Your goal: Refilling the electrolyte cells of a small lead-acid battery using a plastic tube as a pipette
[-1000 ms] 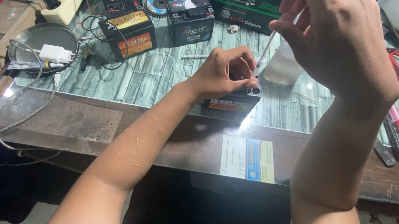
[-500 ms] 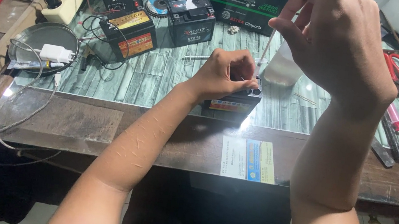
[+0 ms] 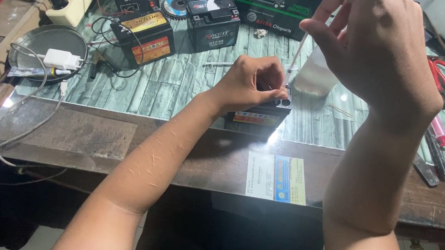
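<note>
Near the counter [image 3: 89,136] edge a white and blue paper card [image 3: 277,177] lies under the glass. Just behind it stands the small black box-shaped battery [image 3: 261,112], w/ open round holes on top at its right end. The left hand [image 3: 251,83] is closed on the battery's top, gripping it. The right hand [image 3: 376,45] is higher and to the right, fingers pinched on a thin white stick [image 3: 294,57]. Its long axis is steep, the top leans right twd the hand and the low tip points down-left at the holes. Further back stand two other black batteries [image 3: 145,34].

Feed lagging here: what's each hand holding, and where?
Right hand pinches thin white tube at its top; left hand grips small black battery over its top.
</note>
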